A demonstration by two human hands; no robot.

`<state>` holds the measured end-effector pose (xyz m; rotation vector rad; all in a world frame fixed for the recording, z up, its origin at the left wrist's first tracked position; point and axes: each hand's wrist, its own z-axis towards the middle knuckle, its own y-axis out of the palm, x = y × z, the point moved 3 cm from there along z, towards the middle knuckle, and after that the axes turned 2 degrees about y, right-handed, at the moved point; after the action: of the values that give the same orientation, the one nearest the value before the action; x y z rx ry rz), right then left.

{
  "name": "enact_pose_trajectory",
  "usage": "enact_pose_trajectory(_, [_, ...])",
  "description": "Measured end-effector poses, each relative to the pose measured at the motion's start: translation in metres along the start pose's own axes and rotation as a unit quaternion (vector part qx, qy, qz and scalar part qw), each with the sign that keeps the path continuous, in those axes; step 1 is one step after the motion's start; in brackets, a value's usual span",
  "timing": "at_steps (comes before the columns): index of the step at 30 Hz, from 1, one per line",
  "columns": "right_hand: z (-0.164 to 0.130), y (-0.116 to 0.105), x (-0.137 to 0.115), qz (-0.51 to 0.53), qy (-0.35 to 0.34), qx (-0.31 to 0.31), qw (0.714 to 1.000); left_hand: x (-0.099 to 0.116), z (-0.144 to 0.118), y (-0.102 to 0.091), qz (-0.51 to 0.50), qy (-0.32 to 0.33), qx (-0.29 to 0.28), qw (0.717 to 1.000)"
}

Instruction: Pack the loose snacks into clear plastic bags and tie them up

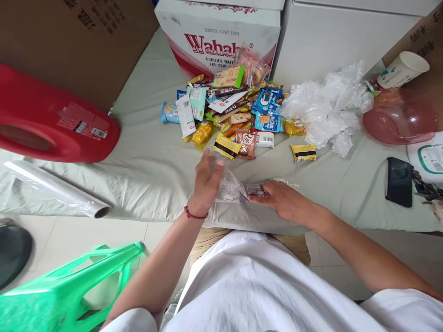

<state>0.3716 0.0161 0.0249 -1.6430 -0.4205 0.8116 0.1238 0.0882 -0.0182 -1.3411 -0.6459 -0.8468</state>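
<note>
Busy bed of cloth (138,180) here: a heap of snacks (238,110) sprawls across the middle, right up against the Wahaha box (221,39), and crumpled plastic (325,108) billows at its right edge. One lone yellow packet (303,152) sits apart in front of that plastic. Further right, a paper cup (403,70) tilts above the pink bowl (398,120), with a phone (399,182) lying nearer the edge. Over on the left, the red jug (58,115) lies with a film roll (58,189) in front of it, and a green stool (72,281) stands below on the floor. The heap crowds just beyond the left fingertips, leaving a strip of cloth in front. And there, at the near edge, is the dark packet (253,190) in loose clear film (231,188)! The right hand (284,200) has it pinched between thumb and fingers, forearm slanting in from lower right. The left hand (206,180) is unclenched, fingers pointing up toward the heap, thumb spread, red bracelet (194,214) at the wrist; whether it touches the film, I cannot tell.
</note>
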Motion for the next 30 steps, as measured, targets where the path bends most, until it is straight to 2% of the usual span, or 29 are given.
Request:
enact_pose_trajectory(3, [-0.002,0.0,0.0,0.023,0.014,0.006,1.0,0.006,-0.003,0.008,0.119,0.011,-0.082,0.989])
enact_pose_trajectory(5, [-0.006,-0.002,0.0,0.046,0.015,0.011,0.999,0.008,-0.011,0.003,0.133,0.022,-0.119,0.984])
enact_pose_trajectory(9, [-0.012,-0.008,-0.001,0.096,0.003,0.025,0.995,0.004,-0.03,-0.028,-0.007,-0.005,-0.129,0.992])
enact_pose_trajectory(13, [-0.013,-0.008,0.002,0.121,0.003,0.039,0.992,-0.007,-0.041,-0.056,-0.209,-0.076,-0.069,0.973])
enact_pose_trajectory(15, [-0.012,-0.007,0.003,0.128,0.0,0.044,0.991,-0.01,-0.038,-0.06,-0.248,-0.084,-0.048,0.964])
enact_pose_trajectory(17, [-0.012,-0.006,0.004,0.133,-0.003,0.046,0.99,-0.005,-0.027,-0.057,-0.208,-0.054,-0.059,0.975])
enact_pose_trajectory(19, [-0.011,-0.006,0.005,0.135,-0.007,0.042,0.99,0.006,-0.013,-0.048,-0.141,0.002,-0.124,0.982])
enact_pose_trajectory(22, [-0.012,-0.006,0.005,0.133,-0.008,0.038,0.99,0.024,-0.002,-0.037,-0.079,0.115,-0.266,0.954])
enact_pose_trajectory(24, [-0.012,-0.005,0.006,0.132,-0.007,0.038,0.99,0.028,-0.008,-0.042,-0.03,0.181,-0.318,0.93])
enact_pose_trajectory(26, [-0.013,-0.003,0.006,0.13,-0.003,0.035,0.991,0.019,-0.023,-0.057,0.039,0.209,-0.333,0.919])
enact_pose_trajectory(28, [-0.013,0.0,0.007,0.13,0.001,0.035,0.991,0.003,-0.04,-0.076,0.092,0.193,-0.326,0.921])
enact_pose_trajectory(30, [-0.013,0.002,0.008,0.139,0.005,0.034,0.99,-0.012,-0.051,-0.091,0.081,0.139,-0.272,0.949])
